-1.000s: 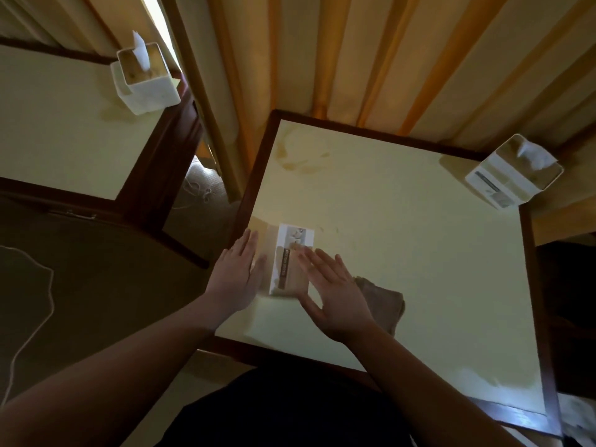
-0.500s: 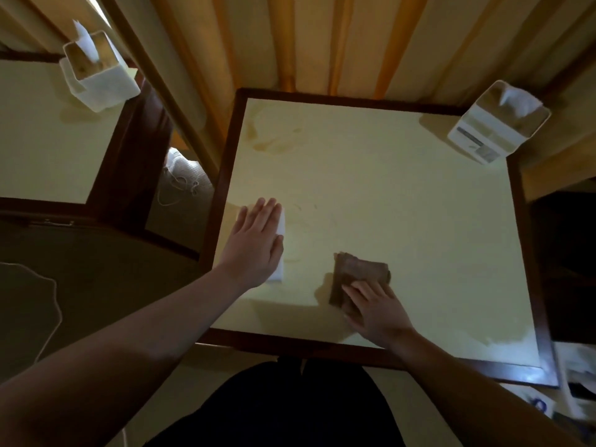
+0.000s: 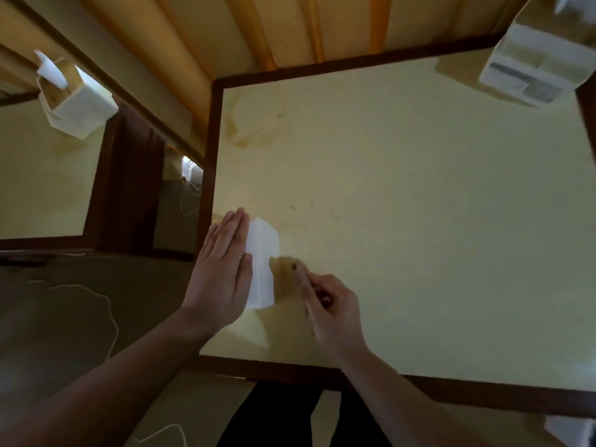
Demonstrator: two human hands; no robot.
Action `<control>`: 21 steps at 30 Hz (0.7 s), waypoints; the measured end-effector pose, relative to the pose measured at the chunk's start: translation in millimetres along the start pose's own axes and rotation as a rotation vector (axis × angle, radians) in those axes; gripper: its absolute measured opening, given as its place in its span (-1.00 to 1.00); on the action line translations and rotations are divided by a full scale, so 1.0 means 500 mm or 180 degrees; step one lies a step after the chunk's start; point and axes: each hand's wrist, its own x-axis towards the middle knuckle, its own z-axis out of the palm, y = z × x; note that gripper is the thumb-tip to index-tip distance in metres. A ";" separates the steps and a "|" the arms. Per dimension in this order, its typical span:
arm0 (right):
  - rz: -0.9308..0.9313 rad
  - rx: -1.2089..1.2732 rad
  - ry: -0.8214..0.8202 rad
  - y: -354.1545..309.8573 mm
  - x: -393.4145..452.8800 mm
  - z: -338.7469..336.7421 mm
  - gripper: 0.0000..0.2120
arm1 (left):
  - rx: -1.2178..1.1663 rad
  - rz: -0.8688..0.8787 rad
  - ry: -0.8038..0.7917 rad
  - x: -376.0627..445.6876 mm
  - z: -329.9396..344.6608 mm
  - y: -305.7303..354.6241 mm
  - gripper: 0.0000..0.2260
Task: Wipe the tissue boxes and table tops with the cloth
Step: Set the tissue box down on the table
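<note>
Since half a second earlier, the brown cloth has been gathered up from lying flat on the table top and brought left against the white box, and the view has been drawn closer. On the far left table an upright tissue box is seen, well apart from the hands. At the near left edge of the middle table top, the left hand is laid open and flat, fingers together, against the left side of a white box, whose long axis runs near to far. Just right of that box, touching it, the cloth is pinched in the closed right hand. The box side thus lies immediately left of the cloth hand, so a stroke along the box's length is judged the likely wipe, with the left hand bracing. At the far right corner a second tissue box is seen, blurred.
</note>
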 end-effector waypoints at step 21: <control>-0.1718 0.0086 -0.0518 0.013 0.070 0.088 -0.58 | -0.0141 0.0117 0.0096 0.008 0.011 -0.011 -0.42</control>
